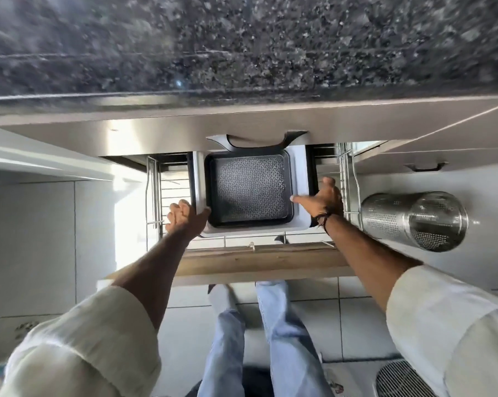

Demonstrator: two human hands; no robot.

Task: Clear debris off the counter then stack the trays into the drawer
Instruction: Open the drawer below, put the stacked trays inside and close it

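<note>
A stack of trays hangs over the open wire-basket drawer (156, 202) under the dark speckled counter (242, 47). The outer one is a white tray (300, 179). Nested inside it is a dark tray (250, 190) with a patterned mesh bottom. My left hand (186, 217) grips the stack's near-left corner. My right hand (323, 200) holds its right edge, thumb on the white rim. The drawer's wooden front (259, 263) is pulled out toward me.
A perforated steel cylinder (413, 220) lies to the right of the drawer. A black cabinet handle (423, 167) is on the neighbouring front. A round metal grille (402, 379) lies on the tiled floor at bottom right. My legs stand below the drawer front.
</note>
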